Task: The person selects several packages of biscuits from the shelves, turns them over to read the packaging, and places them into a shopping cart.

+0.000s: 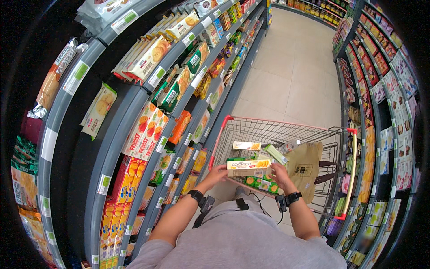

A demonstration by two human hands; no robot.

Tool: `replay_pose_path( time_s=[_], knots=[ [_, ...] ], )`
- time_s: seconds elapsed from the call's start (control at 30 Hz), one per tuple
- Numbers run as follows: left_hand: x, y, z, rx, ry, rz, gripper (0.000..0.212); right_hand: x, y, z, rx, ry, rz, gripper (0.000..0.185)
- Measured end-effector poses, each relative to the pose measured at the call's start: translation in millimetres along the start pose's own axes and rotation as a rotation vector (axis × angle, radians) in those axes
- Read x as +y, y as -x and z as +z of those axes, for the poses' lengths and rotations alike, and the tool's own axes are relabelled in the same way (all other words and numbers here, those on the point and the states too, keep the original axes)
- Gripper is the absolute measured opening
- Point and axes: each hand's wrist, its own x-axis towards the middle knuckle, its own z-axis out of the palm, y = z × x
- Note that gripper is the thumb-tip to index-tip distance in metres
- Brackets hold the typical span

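Between my two hands is a long cream-coloured box of cookies [249,164], held level over the near side of a wire shopping cart [278,123]. My left hand [217,176] grips its left end, and my right hand [281,174] has the right end. Below and around it in the cart lie a similar cookie box [247,145], green biscuit packs [261,184], a slim pale-green pack [276,154] and a clear plastic bottle [290,146]. A large tan bag [301,168] with dark handles takes up the cart's right part.
Tall shelves of biscuits [145,131] rise close on my left, with price tags along their edges. More stocked shelves [369,134] line the right, near the cart's pale handle [351,175]. A tiled aisle floor [285,67] runs ahead.
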Motion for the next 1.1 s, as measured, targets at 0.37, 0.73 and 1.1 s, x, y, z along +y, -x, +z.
replay_pose_path(
  time_s=[0.37, 0.73, 1.1],
  knots=[
    [56.5, 25.0, -14.3, 0.108, -0.19, 0.42, 0.043, -24.4, -20.2, 34.6, -0.069, 0.182, -0.077, 0.062],
    [214.2, 242.5, -134.0, 0.736, -0.376, 0.821, 0.039, -70.5, -6.0, 178.9, -0.512, 0.448, -0.167, 0.031],
    [285.9, 298.7, -328.6, 1.141, -1.043, 0.655, 0.057, -87.2, 68.1, 297.6, -0.839, 0.545, -0.332, 0.03]
  ],
)
